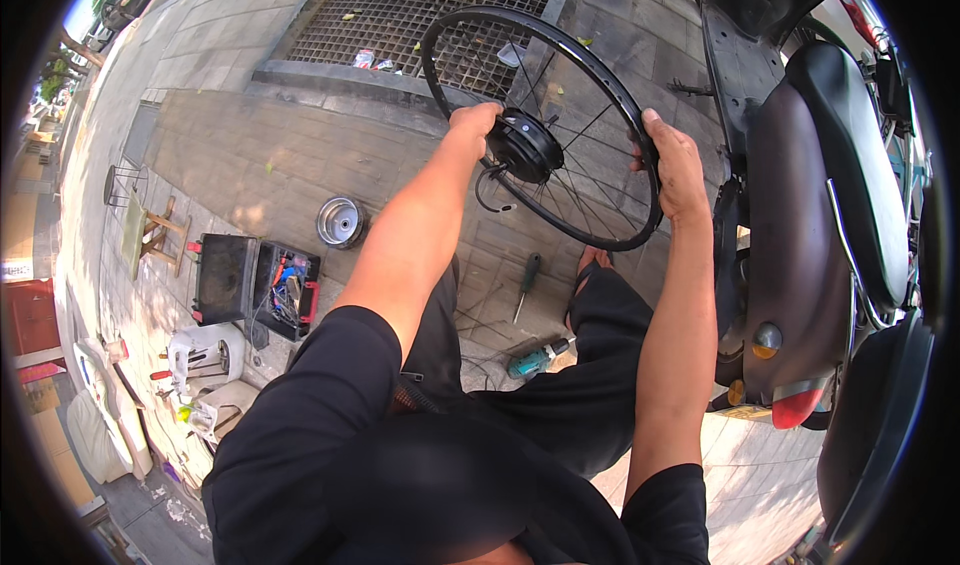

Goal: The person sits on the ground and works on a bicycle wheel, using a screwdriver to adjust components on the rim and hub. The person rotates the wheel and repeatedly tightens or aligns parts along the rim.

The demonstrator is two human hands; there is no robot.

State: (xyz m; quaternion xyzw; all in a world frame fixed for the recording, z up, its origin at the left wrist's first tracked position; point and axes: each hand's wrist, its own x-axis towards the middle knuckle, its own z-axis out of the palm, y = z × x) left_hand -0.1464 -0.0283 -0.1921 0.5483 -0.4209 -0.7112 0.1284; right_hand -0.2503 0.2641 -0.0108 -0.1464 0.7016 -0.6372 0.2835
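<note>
A black spoked wheel (602,75) is held up in front of me, tilted. It has a thick black hub motor (528,147) at its centre, and a short cable (487,201) with a connector hangs from the hub. My left hand (474,125) is closed on the wheel's left side, beside the hub; some of its fingers are hidden. On the opposite side, my right hand (672,163) wraps round the rim, thumb on top. Below the wheel, a dark-handled screwdriver (527,283) lies on the paving. A teal cordless drill (538,360) rests between my legs.
An opened toolbox (226,277) full of tools lies to the left, near a round metal drum (341,223). Further left stand a small wooden stool (162,233) and a white stool (205,357). A parked scooter (800,245) blocks the right. Ahead is a tree grate (400,15).
</note>
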